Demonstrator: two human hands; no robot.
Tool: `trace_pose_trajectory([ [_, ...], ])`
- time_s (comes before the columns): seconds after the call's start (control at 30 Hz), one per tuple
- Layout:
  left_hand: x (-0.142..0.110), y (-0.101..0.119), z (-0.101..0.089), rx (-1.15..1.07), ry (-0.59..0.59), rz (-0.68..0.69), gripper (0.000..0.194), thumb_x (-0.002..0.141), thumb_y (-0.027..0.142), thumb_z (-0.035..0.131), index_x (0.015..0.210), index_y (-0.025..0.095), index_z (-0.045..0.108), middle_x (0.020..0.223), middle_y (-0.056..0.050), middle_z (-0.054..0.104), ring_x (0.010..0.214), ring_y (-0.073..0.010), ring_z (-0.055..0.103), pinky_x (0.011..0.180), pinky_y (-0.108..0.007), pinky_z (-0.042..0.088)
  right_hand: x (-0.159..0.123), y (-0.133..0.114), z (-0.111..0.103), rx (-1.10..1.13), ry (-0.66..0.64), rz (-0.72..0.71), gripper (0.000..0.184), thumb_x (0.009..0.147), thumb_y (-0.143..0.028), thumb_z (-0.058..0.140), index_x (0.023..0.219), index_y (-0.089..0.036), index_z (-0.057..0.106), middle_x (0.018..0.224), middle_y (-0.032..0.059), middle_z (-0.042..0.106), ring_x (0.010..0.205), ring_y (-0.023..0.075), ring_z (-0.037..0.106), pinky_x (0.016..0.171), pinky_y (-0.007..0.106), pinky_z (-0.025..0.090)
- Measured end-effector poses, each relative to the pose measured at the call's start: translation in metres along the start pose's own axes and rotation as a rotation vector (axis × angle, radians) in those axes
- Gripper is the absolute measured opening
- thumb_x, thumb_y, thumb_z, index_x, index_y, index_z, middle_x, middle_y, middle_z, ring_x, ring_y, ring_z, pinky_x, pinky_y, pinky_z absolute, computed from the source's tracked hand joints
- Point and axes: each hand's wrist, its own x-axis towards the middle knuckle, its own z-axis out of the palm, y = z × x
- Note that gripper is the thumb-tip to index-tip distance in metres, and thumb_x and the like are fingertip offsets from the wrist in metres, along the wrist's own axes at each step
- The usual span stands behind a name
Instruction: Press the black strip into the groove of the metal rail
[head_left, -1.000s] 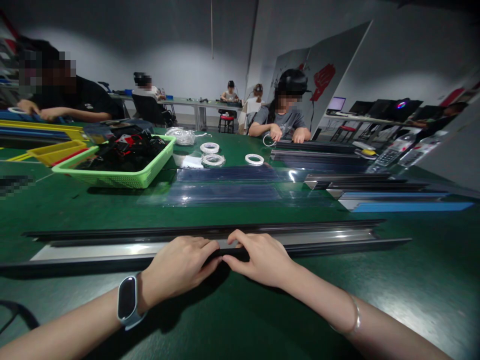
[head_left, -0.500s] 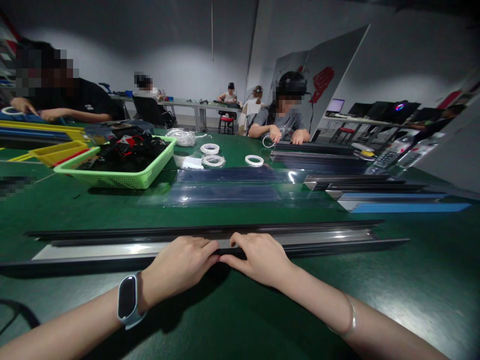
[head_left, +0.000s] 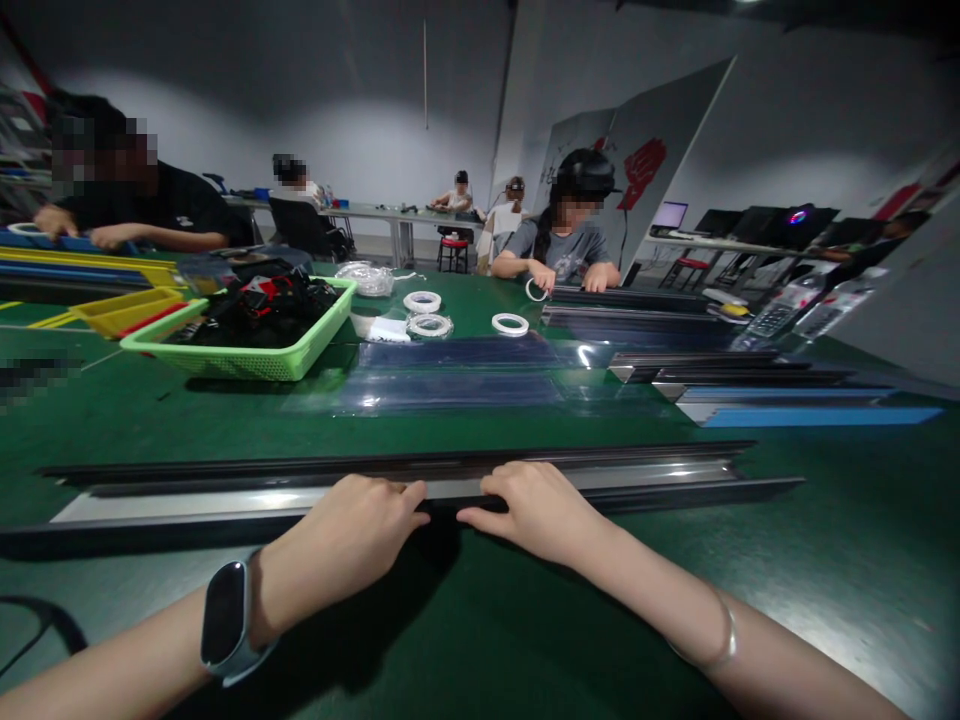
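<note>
A long dark channel-shaped profile [head_left: 202, 497] with a pale shiny inner floor lies across the green table in front of me. My left hand [head_left: 367, 520], below a wrist band, is closed on the profile's near edge, thumb on my side and fingers over the rim. To its right, my right hand [head_left: 536, 505] pinches the same edge in a similar grip. A short stretch of rim shows between the two thumbs. The fingertips inside the channel are partly hidden.
Beyond the profile lie clear plastic strips [head_left: 457, 388] and white tape rolls [head_left: 510, 324]. A green basket [head_left: 300, 355] of black parts stands left; more profiles [head_left: 810, 414] lie right. Co-workers sit across the table, one [head_left: 577, 240] holding a tape roll.
My hands have moved apart along the near edge, the left one leftward and the right one rightward. The profile appears slightly further left in view.
</note>
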Motion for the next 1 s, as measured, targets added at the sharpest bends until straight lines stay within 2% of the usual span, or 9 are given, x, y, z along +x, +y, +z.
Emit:
trace_pose_trajectory([
  [0.1,0.004,0.001,0.002,-0.002,0.041,-0.007,0.031,0.092,0.041,0.037,0.081,0.018,0.055,0.07,-0.005,0.065,0.066,-0.0231,0.065,0.057,-0.031,0.044,0.002,-0.002,0.008,-0.006,0.022,0.03,0.047,0.083,-0.06,0.043,0.075,-0.02,0.065,0.073,0.0033,0.066,0.069,0.0201,0.063,0.059,0.027,0.038],
  [0.2,0.008,0.002,0.007,-0.009,0.078,0.005,0.038,0.093,0.044,0.033,0.076,0.018,0.054,0.067,-0.004,0.064,0.063,-0.0215,0.064,0.056,-0.03,0.042,0.002,-0.002,0.012,-0.022,0.026,0.046,0.046,0.083,-0.059,0.044,0.073,-0.019,0.064,0.072,0.0031,0.066,0.069,0.0208,0.063,0.06,0.028,0.04],
  [0.4,0.009,0.002,0.018,0.011,0.155,0.043,0.038,0.094,0.043,0.032,0.074,0.019,0.053,0.065,-0.003,0.063,0.061,-0.0209,0.062,0.055,-0.03,0.041,0.003,0.0,0.014,-0.054,0.014,0.014,0.045,0.083,-0.057,0.047,0.075,-0.017,0.065,0.073,0.0051,0.067,0.072,0.0209,0.064,0.062,0.028,0.041],
  [0.63,0.01,0.002,0.021,0.03,0.211,0.056,0.035,0.093,0.041,0.035,0.073,0.018,0.053,0.063,-0.002,0.06,0.059,-0.0179,0.06,0.054,-0.028,0.04,0.004,0.0,0.013,-0.041,0.004,-0.006,0.049,0.083,-0.059,0.044,0.076,-0.015,0.065,0.073,0.0067,0.067,0.071,0.0204,0.064,0.062,0.028,0.042],
  [0.83,0.009,0.003,0.019,0.023,0.218,0.059,0.034,0.093,0.041,0.036,0.074,0.018,0.053,0.064,-0.002,0.061,0.06,-0.0183,0.06,0.055,-0.028,0.041,0.0,-0.004,0.01,-0.013,0.047,0.011,0.04,0.085,-0.054,0.046,0.079,-0.018,0.063,0.078,0.0038,0.066,0.075,0.0193,0.063,0.062,0.027,0.043],
  [1.0,0.009,0.003,0.018,0.025,0.215,0.06,0.035,0.093,0.041,0.035,0.073,0.018,0.053,0.063,-0.003,0.061,0.058,-0.0188,0.06,0.054,-0.029,0.041,0.0,-0.004,0.011,-0.028,0.033,0.003,0.042,0.085,-0.055,0.045,0.079,-0.017,0.063,0.077,0.005,0.066,0.074,0.0202,0.063,0.063,0.028,0.044],
])
